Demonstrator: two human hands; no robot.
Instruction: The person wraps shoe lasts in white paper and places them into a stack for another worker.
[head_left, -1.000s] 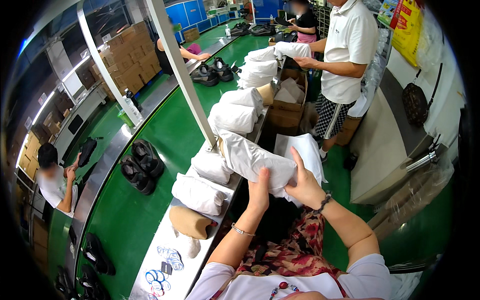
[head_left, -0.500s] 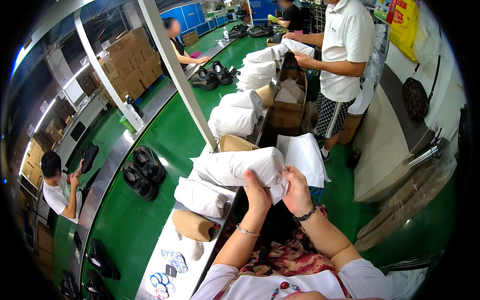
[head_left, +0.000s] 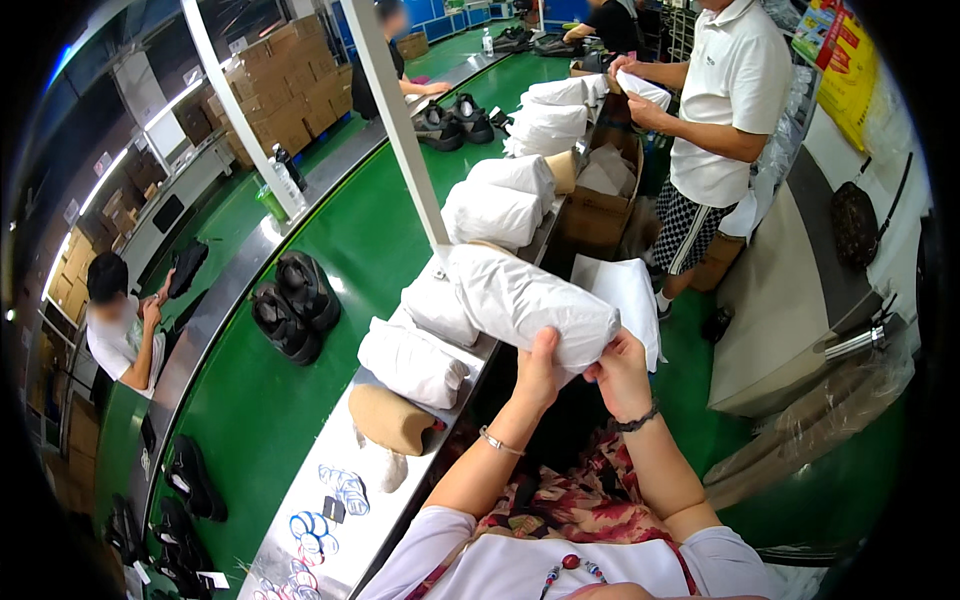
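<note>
As the green belt (head_left: 250,410) curves past, well to the left of the fingers (head_left: 545,348), it carries black shoes (head_left: 295,305) in pairs, probably kept together as matching sets. Between belt and fingers runs the table (head_left: 292,492), likely placed there for easy reach. Beyond the fingers a co-worker (head_left: 735,90) stands holding something white, with an open carton (head_left: 590,217) nearer, beside the table. Just past the right fingers lies a white sheet (head_left: 630,305).

The held bundle (head_left: 530,300), wrapped in white paper, is in both hands and tilts, its far end up and left over the table edge; whether that end rests on anything, I cannot tell. The left hand (head_left: 537,378) has its thumb pressed to the near side, its other fingers mostly hidden, seemingly bearing the weight. The right hand (head_left: 626,380) has its fingers drawn together, pinching the near end, apparently to keep the loose paper closed.

Left of the fingers, two wrapped bundles (head_left: 412,362) lie side by side on the table, perhaps lined up to save room. Nearer the person, down-left of the fingers, come a brown form (head_left: 388,416), crumpled paper (head_left: 380,468), blue-and-white rings (head_left: 313,532) and a small black piece (head_left: 334,510).
</note>
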